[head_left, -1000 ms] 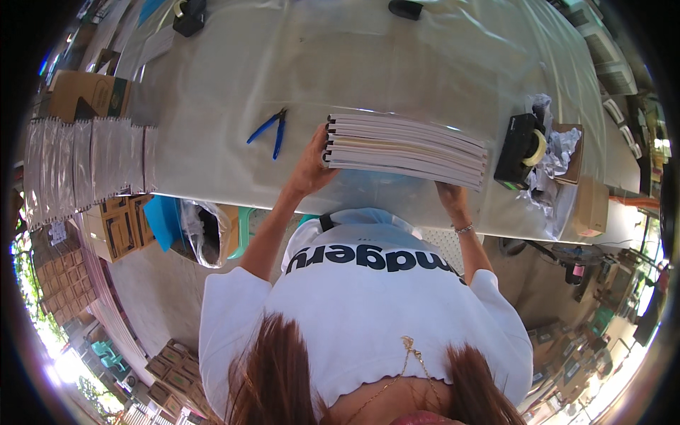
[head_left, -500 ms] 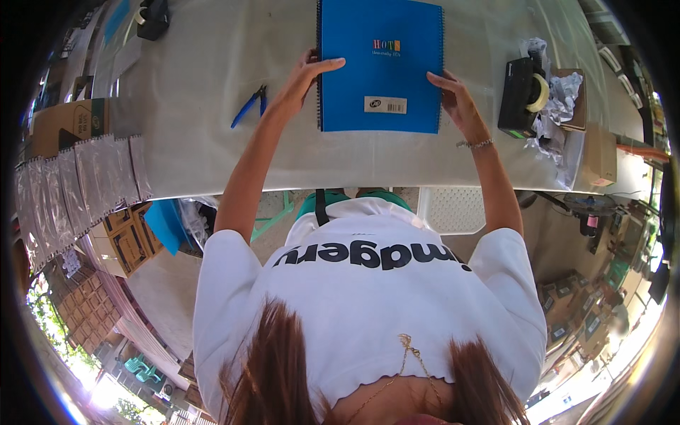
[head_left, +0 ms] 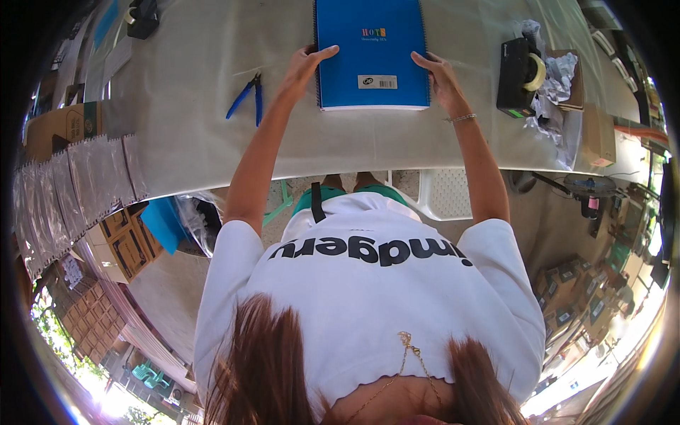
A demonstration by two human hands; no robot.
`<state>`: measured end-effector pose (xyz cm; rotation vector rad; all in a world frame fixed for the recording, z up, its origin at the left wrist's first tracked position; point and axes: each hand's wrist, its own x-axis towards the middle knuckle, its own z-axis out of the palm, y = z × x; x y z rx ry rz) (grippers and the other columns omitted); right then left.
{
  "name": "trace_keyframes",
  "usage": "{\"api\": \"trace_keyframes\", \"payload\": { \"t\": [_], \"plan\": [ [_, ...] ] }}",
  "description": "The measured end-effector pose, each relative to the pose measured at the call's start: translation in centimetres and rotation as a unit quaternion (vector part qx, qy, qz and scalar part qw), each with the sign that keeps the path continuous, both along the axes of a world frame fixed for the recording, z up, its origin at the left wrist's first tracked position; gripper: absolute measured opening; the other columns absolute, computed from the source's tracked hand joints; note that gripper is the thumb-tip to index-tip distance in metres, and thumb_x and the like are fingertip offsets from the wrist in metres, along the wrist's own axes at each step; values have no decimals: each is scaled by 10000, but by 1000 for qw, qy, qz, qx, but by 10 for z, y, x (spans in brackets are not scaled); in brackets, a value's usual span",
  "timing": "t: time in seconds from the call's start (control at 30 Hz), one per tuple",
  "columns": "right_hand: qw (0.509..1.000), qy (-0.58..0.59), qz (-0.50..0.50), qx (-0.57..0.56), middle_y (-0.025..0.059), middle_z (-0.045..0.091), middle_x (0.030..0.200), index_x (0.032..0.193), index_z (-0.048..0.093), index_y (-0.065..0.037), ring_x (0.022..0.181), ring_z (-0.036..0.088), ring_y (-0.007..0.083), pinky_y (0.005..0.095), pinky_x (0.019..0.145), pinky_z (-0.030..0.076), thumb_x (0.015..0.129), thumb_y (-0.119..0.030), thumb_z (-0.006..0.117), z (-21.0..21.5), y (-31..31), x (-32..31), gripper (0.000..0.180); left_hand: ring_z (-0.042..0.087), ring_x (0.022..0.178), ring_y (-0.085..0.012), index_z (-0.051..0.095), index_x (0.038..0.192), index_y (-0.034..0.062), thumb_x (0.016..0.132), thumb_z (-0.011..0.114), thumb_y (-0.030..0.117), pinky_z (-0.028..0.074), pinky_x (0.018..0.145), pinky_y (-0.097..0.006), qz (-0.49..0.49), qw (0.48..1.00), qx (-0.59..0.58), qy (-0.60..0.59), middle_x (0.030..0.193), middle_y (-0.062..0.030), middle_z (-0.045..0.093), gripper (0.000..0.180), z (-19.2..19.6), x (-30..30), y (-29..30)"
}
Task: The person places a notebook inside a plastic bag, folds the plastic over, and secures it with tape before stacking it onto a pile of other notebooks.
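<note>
Between my hands is a blue spiral notebook (head_left: pixel 372 60) with a small white barcode label near its near edge. Dark coils run along both its left and right sides, and a pale strip of page edges shows along the near side. My left hand (head_left: pixel 309 69) grips the left side, thumb on the cover and fingers curled beneath. On the opposite side my right hand (head_left: pixel 439 76) holds it the same way. The far end of the notebook is cut off by the picture's top edge. Blue-handled nippers (head_left: pixel 248 99) lie on the table left of my left hand.
A black tape dispenser (head_left: pixel 516 78) stands at the right beside crumpled plastic (head_left: pixel 559 74) and a cardboard box (head_left: pixel 598 138). Another tape dispenser (head_left: pixel 143 18) sits far left. Clear plastic sleeves (head_left: pixel 78 177) hang over the table's left edge, near a carton (head_left: pixel 67 127).
My hands are a little closer together, still on the notebook. Its near page edges show more now, and the whole view has shifted slightly.
</note>
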<state>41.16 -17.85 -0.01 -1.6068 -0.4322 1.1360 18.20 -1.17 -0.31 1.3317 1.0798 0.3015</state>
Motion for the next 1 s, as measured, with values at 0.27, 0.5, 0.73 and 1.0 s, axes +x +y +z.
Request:
{"api": "trace_keyframes", "payload": {
  "t": [0.27,0.5,0.73,1.0],
  "plan": [
    [997,55,-45,17,239,575,1191,1264,491,86,1088,576,306,360,907,490,773,-335,752,2,-2,-5,698,423,1240,-380,492,1271,-54,690,741,471,235,1072,-480,-4,999,-20,-42,1215,-245,552,822,3,-3,-3],
    [999,1,-32,14,248,558,1214,1272,472,101,1113,561,320,365,924,480,774,-370,743,-1,-3,-7,737,511,1148,-373,504,1245,-67,683,763,445,405,972,-435,25,997,-3,-69,1173,-255,569,804,-11,-3,-3],
    [1000,-17,-6,21,233,564,1202,1254,489,100,1143,531,307,342,976,419,755,-421,743,1,-2,-6,765,514,1149,-355,504,1244,-68,679,765,471,400,983,-423,33,994,-32,-101,1155,-248,579,824,-11,-5,-1],
    [996,-65,47,24,224,557,1210,1262,490,82,1105,549,282,333,956,420,795,-483,691,-3,-2,-3,761,407,1257,-314,468,1350,112,905,504,487,241,1066,-504,65,934,348,51,1357,-164,433,582,-19,-23,-15]
  ]
}}
